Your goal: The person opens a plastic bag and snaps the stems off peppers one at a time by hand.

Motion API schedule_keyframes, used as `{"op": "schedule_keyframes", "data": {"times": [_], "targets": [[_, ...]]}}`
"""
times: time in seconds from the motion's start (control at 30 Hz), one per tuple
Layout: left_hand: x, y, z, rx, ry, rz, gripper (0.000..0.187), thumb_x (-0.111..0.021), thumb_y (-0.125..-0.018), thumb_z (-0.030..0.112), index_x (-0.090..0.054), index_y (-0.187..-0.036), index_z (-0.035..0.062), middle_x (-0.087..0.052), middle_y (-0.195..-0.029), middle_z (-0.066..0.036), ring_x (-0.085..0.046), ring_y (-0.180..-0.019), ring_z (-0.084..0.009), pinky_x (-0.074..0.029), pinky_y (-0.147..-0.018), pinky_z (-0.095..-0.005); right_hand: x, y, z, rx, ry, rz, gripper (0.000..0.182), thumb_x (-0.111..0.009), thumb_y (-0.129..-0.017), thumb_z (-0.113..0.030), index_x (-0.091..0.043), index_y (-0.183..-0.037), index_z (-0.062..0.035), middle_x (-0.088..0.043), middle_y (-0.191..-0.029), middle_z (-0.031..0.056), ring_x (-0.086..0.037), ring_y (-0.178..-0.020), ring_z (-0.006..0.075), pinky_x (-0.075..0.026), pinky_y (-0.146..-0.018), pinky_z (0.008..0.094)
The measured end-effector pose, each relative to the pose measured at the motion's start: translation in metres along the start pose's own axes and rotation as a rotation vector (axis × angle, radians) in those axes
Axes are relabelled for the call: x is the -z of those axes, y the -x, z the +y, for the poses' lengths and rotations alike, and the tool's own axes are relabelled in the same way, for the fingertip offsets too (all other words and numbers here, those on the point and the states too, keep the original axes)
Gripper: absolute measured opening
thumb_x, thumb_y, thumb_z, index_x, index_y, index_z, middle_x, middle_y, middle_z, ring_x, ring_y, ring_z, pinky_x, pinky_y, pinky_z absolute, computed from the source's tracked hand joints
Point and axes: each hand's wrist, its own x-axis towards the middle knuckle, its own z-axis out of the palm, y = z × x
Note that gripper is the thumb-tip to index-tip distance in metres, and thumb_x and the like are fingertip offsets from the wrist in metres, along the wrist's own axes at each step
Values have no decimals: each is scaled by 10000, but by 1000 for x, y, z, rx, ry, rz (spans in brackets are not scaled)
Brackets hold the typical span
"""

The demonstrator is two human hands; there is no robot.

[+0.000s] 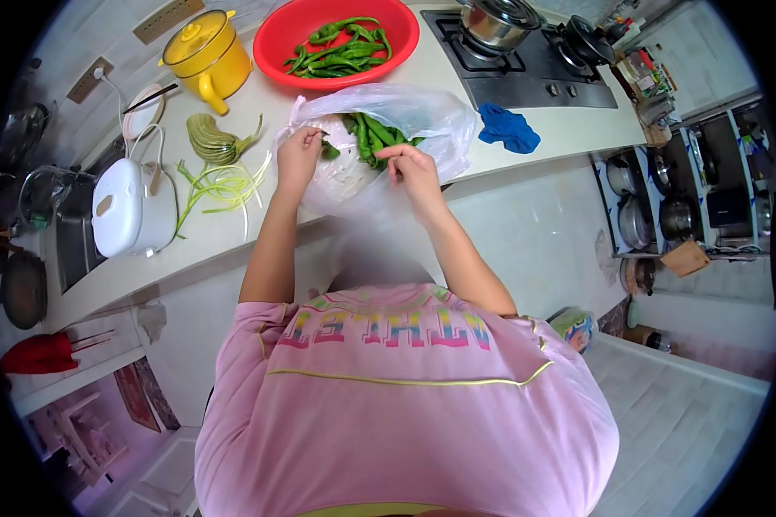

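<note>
A clear plastic bag lies open on the counter's front edge, with long green peppers inside. My left hand is at the bag's left side, its fingers pinched by a small dark green piece; what the fingertips hold is too small to name. Over the peppers at the bag's right side, my right hand has its fingers curled together, and I cannot make out anything in them. Behind the bag, a red basin holds several more green peppers.
Left of the bag are a striped green squash, pale green stalks, a white appliance and a yellow pot. To the right lie a blue cloth and a gas stove with a steel pot.
</note>
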Motion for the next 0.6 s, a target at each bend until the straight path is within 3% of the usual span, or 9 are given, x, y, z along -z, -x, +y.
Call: {"op": "schedule_keyframes", "data": {"times": [0.1,0.17,0.3,0.4,0.6], "targets": [[2,8,16,142,401,-41,142,-526,-865,106,-581,-942,1,-550,-714,12,-511,-616,-33,-424,-560,-171,-13,-23,18,140,226,18,196,-497,-762,-67,-631,-898,-23,-504,-610,13,-469,-547,92,-383,-517,222],[2,3,4,148,382,-34,132,-526,-864,100,-578,-939,4,-555,-725,8,-514,-612,-41,-428,-567,-165,-24,-36,26,247,449,64,199,-529,-750,-98,-633,-908,-35,-494,-588,23,-466,-533,101,-386,-518,242],[7,9,14,184,517,-39,123,-540,-852,83,-564,-938,-2,-560,-742,-7,-516,-618,-50,-427,-570,-161,-37,-38,23,250,537,39,218,-617,-734,-150,-626,-916,-31,-483,-579,28,-458,-537,107,-387,-526,257],[13,23,35,209,486,-201,160,-549,-843,69,-535,-984,-3,-590,-809,-41,-561,-688,-75,-459,-618,-173,-48,-38,29,299,390,92,244,-650,-753,-207,-619,-894,-11,-490,-584,23,-460,-544,102,-391,-525,254],[18,39,55,331,875,-414,244,-548,-841,66,-481,-1065,-4,-611,-935,-118,-608,-850,-150,-497,-745,-225,-43,-37,31,204,201,-1,173,-600,-813,-151,-606,-887,6,-547,-655,24,-470,-564,81,-396,-517,228]]}}
